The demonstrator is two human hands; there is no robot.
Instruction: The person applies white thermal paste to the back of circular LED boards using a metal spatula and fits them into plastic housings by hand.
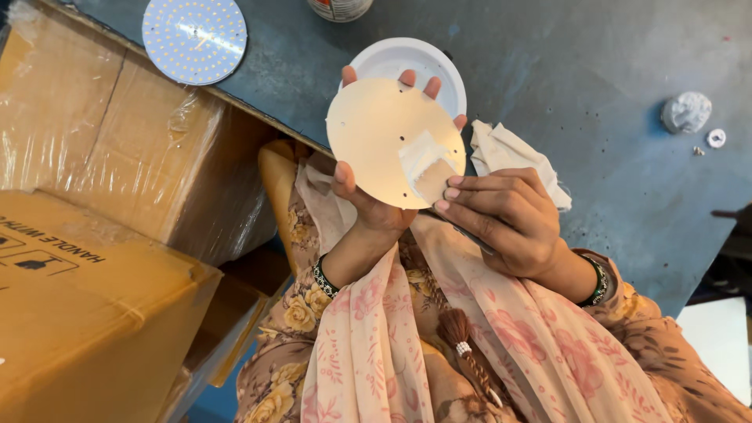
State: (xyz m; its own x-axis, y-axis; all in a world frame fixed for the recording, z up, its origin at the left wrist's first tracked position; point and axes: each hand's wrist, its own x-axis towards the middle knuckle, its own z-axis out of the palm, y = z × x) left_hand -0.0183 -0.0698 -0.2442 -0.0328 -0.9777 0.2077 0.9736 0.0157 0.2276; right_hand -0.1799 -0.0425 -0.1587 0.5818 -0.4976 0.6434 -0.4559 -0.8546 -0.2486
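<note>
My left hand [368,205] holds up a round pale metal disc [380,129] by its rim, fingers wrapped behind it and thumb on the front. A smear of white paste [419,154] lies on the disc's lower right. My right hand [501,218] is at that edge, its fingertips on a small flat tan spreader [431,178] pressed against the paste. Behind the disc a white round housing [427,63] lies on the blue-grey table [595,157].
A crumpled white cloth [509,153] lies by my right hand. A round board dotted with small lights [194,39] sits at the table's corner. Plastic-wrapped cardboard boxes [94,235] stand on the left. A white jar [338,8], a wad [686,111] and a washer [715,138] are further off.
</note>
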